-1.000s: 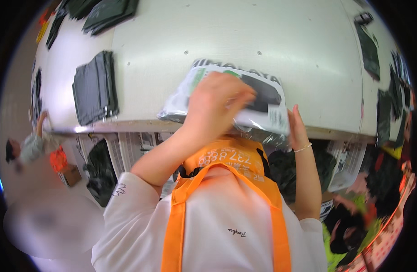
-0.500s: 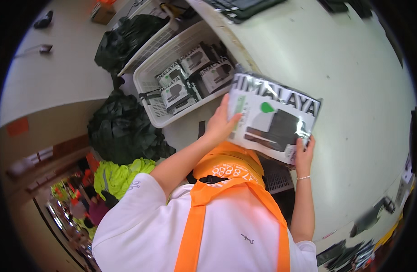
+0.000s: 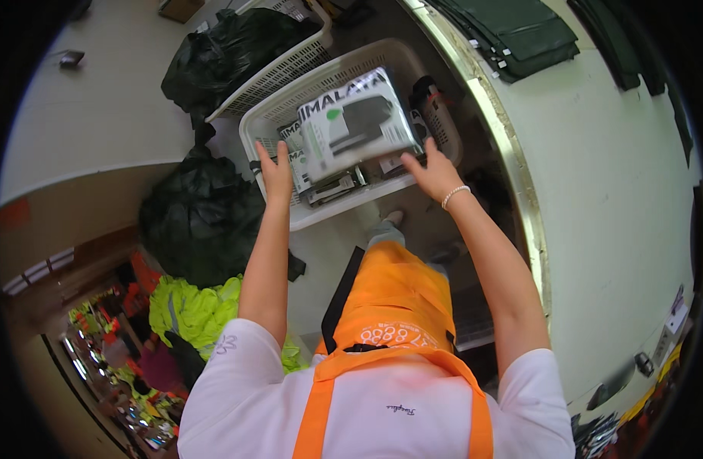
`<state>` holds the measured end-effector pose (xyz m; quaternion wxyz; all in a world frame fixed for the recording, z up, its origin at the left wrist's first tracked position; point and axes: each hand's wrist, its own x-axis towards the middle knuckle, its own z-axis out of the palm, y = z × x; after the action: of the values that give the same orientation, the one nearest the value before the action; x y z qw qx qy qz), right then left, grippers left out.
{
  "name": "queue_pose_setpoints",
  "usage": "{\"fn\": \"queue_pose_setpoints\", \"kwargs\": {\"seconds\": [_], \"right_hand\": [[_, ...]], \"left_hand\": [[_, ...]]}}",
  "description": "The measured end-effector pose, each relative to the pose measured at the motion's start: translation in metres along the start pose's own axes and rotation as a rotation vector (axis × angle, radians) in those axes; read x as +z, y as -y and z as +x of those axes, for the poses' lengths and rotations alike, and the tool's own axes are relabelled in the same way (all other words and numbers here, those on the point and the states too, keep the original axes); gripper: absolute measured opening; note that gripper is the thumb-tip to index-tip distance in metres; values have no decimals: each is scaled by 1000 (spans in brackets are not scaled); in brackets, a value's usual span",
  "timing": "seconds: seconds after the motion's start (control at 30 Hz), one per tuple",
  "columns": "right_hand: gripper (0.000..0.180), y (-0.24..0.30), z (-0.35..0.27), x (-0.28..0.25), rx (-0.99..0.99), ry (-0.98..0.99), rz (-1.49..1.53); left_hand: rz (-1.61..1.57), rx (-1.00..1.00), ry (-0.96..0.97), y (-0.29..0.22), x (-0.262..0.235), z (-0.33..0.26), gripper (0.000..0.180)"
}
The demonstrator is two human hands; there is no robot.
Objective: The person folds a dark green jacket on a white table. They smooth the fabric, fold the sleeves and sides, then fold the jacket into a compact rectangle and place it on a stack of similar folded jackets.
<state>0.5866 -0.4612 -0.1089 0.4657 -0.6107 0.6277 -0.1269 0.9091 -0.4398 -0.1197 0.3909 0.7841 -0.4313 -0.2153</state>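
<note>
A clear-and-white plastic package with a dark garment pictured on its front lies tilted over the white plastic basket. Under and around it, several similar packages show in part. My left hand is at the basket's near left side, its fingers apart and holding nothing. Close to the package's lower right corner is my right hand, thumb and fingers spread. Whether its fingertips still brush the package I cannot tell.
A white table with a metal edge stands to the right, bearing stacked dark folded garments. Beyond the basket is another white basket with a dark plastic bag. Dark fabric and yellow garments lie at left.
The package has gone from above the table's edge, between both hands, leftward and away into the basket. Both hands have come off its sides and opened.
</note>
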Motion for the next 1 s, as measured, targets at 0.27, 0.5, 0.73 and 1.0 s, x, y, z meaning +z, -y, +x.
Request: {"fn": "queue_pose_setpoints", "kwargs": {"seconds": [0.27, 0.5, 0.73, 1.0], "right_hand": [[52, -96, -161, 124, 292, 323, 97], [33, -242, -349, 188, 791, -386, 571], [20, -381, -533, 290, 1133, -1370, 1545], [18, -596, -683, 419, 1661, -1277, 874]], "left_hand": [[30, -71, 433, 36, 44, -60, 56], [167, 594, 1273, -57, 132, -264, 49], [38, 1575, 1278, -190, 207, -524, 58], [155, 2168, 938, -179, 275, -743, 64]]}}
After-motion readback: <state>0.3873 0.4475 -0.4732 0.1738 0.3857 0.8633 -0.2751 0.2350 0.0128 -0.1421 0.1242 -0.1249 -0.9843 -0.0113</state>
